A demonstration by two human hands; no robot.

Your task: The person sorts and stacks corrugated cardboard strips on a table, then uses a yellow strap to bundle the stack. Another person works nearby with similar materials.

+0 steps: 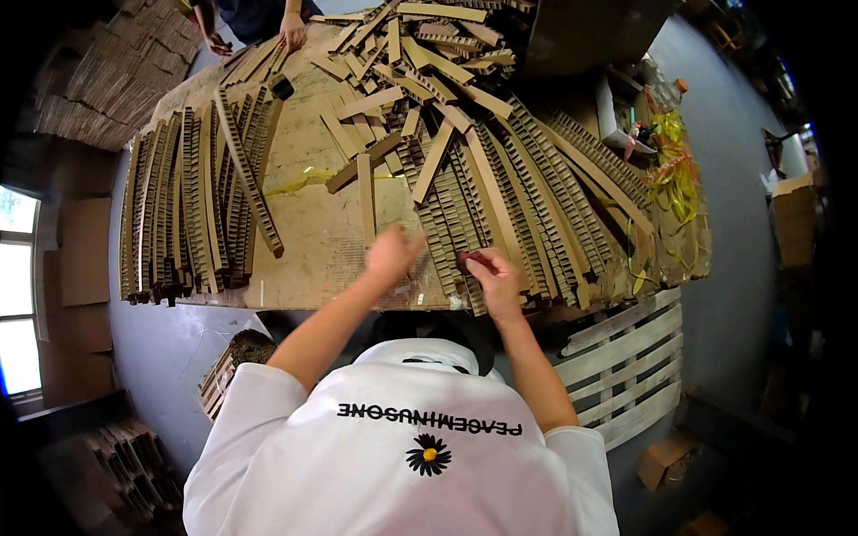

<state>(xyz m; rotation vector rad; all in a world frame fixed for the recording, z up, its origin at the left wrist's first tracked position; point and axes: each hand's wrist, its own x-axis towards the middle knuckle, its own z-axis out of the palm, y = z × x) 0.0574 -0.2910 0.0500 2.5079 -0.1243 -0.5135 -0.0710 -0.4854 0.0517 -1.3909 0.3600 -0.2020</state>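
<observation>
A wide table topped with worn cardboard fills the upper half of the view, and at six o'clock is the back of the person's white shirt, with a dark flower on it. Taking the middle of the view as the centre, a fan of brown honeycomb cardboard strips spreads toward two o'clock. A second row of strips lies side by side between nine and ten, one strip slanting across its top. A loose heap of shorter pieces lies at twelve. At ten, off the table, rises a stack of cardboard; at four, a pale slatted pallet. Between two and three, yellow straps dangle in a tangle. At eleven, another person reaches to the far edge. The left hand, blurred, is just off centre toward nine; its fingers look partly spread, but whether it touches anything I cannot tell. A single piece lies near it, toward eleven. The right hand, near three, pinches a small dark red thing between thumb and fingers above the near ends of the fanned strips.
</observation>
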